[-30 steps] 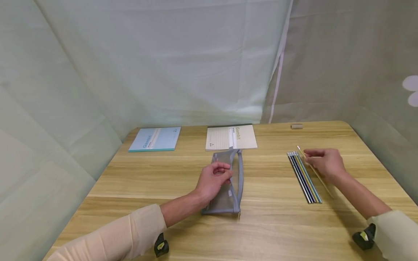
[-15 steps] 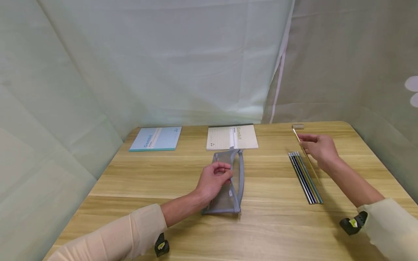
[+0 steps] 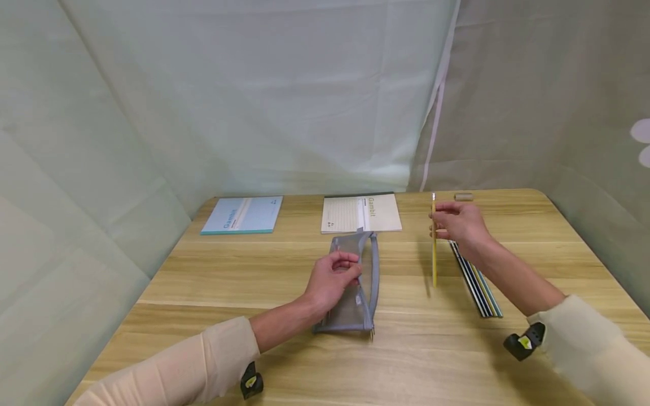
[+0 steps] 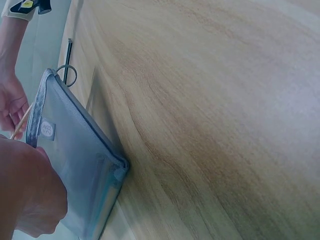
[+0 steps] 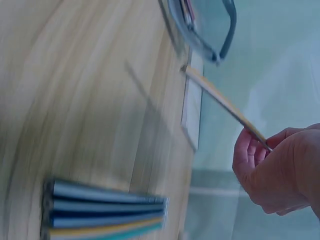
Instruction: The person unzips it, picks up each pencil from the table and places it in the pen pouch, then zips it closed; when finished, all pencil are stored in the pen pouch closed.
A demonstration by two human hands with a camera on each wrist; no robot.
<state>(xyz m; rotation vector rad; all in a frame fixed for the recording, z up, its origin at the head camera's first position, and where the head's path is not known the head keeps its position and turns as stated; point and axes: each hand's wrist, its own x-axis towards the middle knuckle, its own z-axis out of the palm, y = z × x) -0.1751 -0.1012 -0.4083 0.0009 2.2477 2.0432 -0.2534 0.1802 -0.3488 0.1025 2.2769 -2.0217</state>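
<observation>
Two hands, both pinching something: the left hand [image 3: 327,283] has the grey mesh pouch [image 3: 350,313] by one edge of its opening, and the right hand [image 3: 464,225] has a yellow pencil [image 3: 434,259] up near its far end. Key bit imo: the pencil's in the air to the right of the pouch, not touching it, free end dipping toward the table [image 3: 203,282], and the gaping zip side faces it. Both run roughly front to back. The other pencils [image 3: 478,285] lie further right.

Two notebooks [image 3: 241,216], one pouch [image 3: 347,313], at least five pencils [image 3: 434,262]
</observation>
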